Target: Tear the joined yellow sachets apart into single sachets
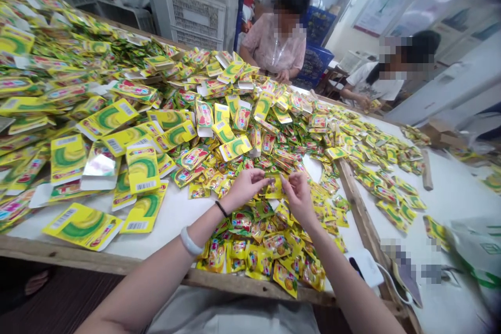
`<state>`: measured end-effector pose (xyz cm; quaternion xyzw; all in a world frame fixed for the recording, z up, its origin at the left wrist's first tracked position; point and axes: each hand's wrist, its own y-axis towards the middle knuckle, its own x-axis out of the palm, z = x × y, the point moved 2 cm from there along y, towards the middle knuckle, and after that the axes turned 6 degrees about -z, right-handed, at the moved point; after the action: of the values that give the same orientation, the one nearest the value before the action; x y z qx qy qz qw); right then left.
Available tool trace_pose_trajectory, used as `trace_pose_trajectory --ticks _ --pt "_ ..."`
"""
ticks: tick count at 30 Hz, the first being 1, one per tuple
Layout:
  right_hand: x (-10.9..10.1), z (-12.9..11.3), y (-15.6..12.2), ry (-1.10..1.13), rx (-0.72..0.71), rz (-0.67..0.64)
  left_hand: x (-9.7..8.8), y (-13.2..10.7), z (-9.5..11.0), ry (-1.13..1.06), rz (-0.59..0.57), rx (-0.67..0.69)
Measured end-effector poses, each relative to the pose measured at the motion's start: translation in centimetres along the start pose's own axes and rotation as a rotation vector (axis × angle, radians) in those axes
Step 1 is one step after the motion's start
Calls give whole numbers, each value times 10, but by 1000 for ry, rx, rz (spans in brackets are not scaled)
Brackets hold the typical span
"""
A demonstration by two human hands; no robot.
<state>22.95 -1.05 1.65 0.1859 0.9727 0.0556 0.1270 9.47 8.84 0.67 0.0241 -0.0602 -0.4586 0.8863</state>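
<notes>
Sachets point(258, 255) below hands, cartons point(84, 225) leftward

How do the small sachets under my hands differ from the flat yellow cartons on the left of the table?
The small sachets are far smaller than the flat yellow cartons. The sachets look glossy and crinkled, heaped in a jumble; the cartons lie flat as unfolded printed card, some showing barcodes. Both hands, left and right, pinch one sachet between them; neither touches a carton. Both kinds share yellow, green and red printing and rest on the same white table.
</notes>
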Motion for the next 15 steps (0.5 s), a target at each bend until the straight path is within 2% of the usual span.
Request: trace_pose_trajectory --ticks 3,5,7,10,13,15 --pt "4 1 -3 103 105 -211 -4 2 -1 153 54 38" --pt "7 3 -4 120 132 -283 -7 2 2 335 68 82" --pt "7 5 -4 94 95 -239 -13 1 10 555 102 151" --pt "2 9 -6 41 56 -178 -35 -5 23 907 259 248" --pt "-8 10 -13 -50 26 -143 -68 -10 27 1210 412 224" --pt "-14 10 -18 -114 7 -141 -86 -10 23 1323 394 180"
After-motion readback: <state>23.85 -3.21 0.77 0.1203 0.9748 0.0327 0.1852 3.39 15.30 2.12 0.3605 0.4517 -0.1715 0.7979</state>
